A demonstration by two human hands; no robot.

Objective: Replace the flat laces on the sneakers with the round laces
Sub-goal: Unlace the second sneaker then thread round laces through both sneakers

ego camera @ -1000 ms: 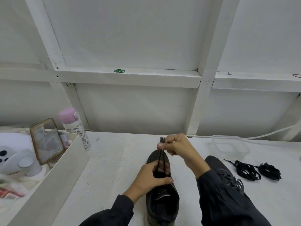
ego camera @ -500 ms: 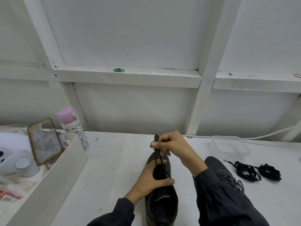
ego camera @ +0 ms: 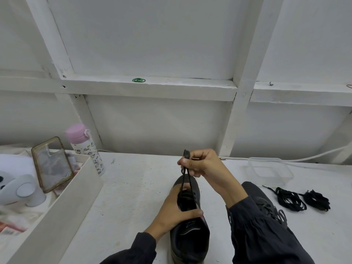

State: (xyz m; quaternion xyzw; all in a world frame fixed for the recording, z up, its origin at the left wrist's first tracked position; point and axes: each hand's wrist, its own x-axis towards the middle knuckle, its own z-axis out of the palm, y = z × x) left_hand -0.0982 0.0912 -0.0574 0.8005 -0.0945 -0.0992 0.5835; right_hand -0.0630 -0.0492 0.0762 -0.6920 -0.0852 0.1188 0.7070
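Since a second ago our right hand (ego camera: pixel 204 165) has carried the lace ends a little higher and to the left, and both strands now run taut. That hand pinches the two ends of the black lace (ego camera: pixel 188 179) between thumb and curled fingers, with the tips poking out above the knuckles. We cannot tell whether this lace is flat or round. Its strands drop to the eyelets of the dark sneaker (ego camera: pixel 190 239), which stands on the white table (ego camera: pixel 133 197) with its toe pointing away from us. Our left hand (ego camera: pixel 175 208) grips the sneaker across the tongue, thumb over the opening and fingers curled round the far side. A pale script logo on the insole is too small to read. Just right of it, partly behind our dark sleeve, lies the second sneaker (ego camera: pixel 266 199), laced. Further right two black lace bundles (ego camera: pixel 290 199) rest side by side, with a clear plastic container (ego camera: pixel 270 168) behind them and a white cable (ego camera: pixel 314 158) along the wall. To the left stands a white bottle (ego camera: pixel 85 149) with a pink cap and cartoon cat prints, with no words we can make out. Beside it a white box (ego camera: pixel 72 195) holds a clear phone case (ego camera: pixel 52 164) propped upright. Green rubber bands (ego camera: pixel 139 80) lie on the ledge above.
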